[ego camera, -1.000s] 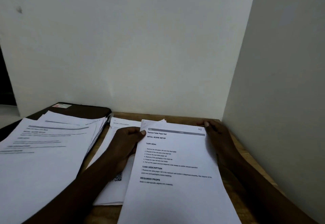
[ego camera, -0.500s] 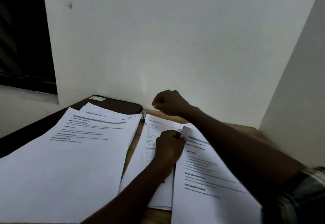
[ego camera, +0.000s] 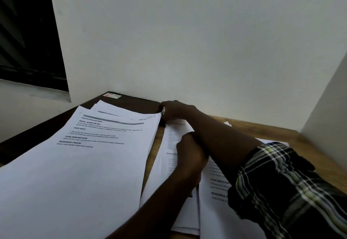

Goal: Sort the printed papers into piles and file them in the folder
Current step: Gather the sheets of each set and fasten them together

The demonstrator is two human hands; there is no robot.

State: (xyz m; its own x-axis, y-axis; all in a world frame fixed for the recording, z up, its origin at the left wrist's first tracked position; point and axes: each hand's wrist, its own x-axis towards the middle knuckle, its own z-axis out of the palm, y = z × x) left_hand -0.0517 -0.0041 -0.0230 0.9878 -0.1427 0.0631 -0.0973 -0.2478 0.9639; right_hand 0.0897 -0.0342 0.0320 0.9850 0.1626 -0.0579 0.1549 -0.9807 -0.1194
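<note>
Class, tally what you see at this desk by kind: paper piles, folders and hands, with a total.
Paper piles: 3 (left pile, middle pile, right pile)
Folder: 1
Hands: 2 (left hand, right hand)
Total: 6

Operator clothing: right sleeve [ego camera: 281, 182]
The person is wearing a dark plaid shirt, with white and pale yellow-green stripes crossing in a grid. The right sleeve is ending at a bunched edge, leaving forearm and right hand [ego camera: 176, 110] bare. The left hand [ego camera: 189, 156] and forearm are showing bare too.
</note>
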